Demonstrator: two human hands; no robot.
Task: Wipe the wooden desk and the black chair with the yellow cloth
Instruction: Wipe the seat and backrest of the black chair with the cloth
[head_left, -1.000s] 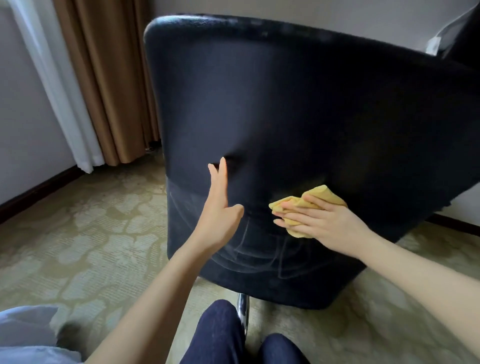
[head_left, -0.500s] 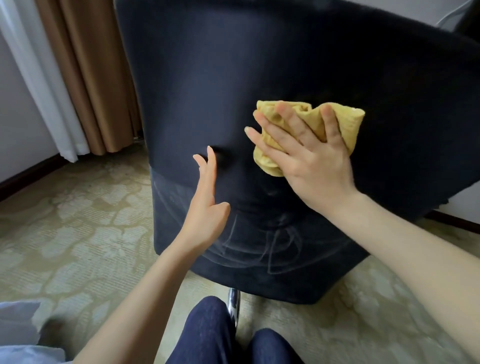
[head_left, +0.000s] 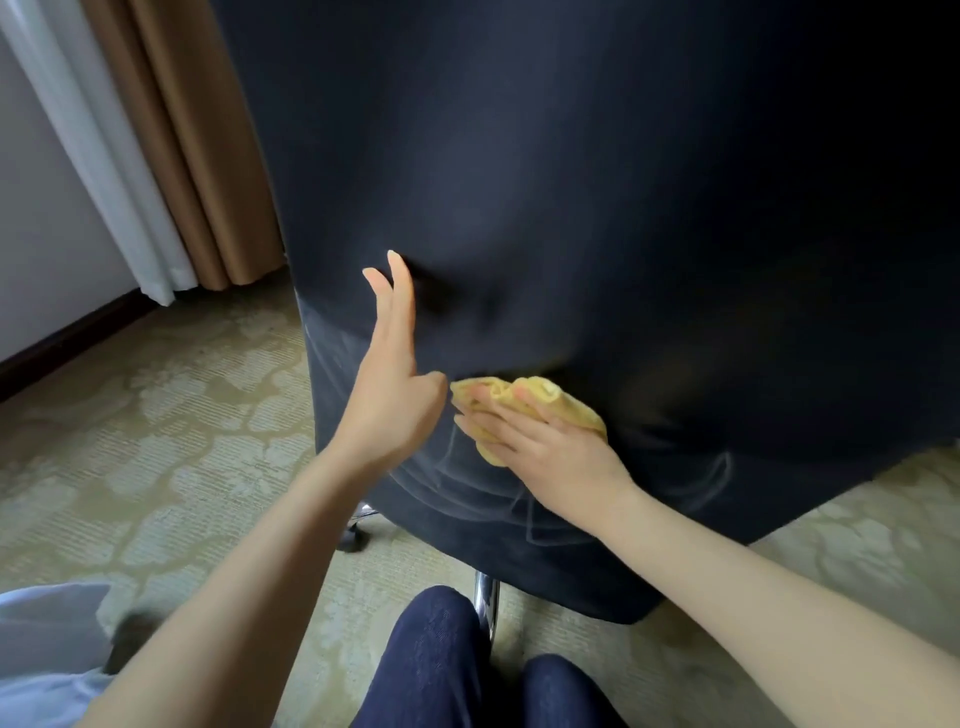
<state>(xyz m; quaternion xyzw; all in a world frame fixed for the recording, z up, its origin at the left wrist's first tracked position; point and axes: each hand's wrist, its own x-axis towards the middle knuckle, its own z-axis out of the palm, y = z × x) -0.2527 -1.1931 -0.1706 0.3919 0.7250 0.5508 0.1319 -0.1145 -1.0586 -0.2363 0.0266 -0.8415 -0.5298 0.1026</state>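
Observation:
The back of the black chair (head_left: 597, 208) fills most of the view, with pale scuff lines low on it. My right hand (head_left: 540, 447) presses the crumpled yellow cloth (head_left: 566, 405) flat against the chair's lower back. My left hand (head_left: 395, 384) rests edge-on against the chair just left of the cloth, fingers straight and apart, holding nothing. The wooden desk is out of view.
A patterned green carpet (head_left: 156, 441) covers the floor. Tan and white curtains (head_left: 171, 145) hang at the upper left beside a wall with dark skirting. The chair's chrome post (head_left: 485, 603) and a castor (head_left: 353, 535) show below. My knees in dark trousers (head_left: 441, 670) are at the bottom.
My right hand swept the cloth up the chair back, then down again to low beside my left hand. The view moved closer to the chair. My left hand stayed in place.

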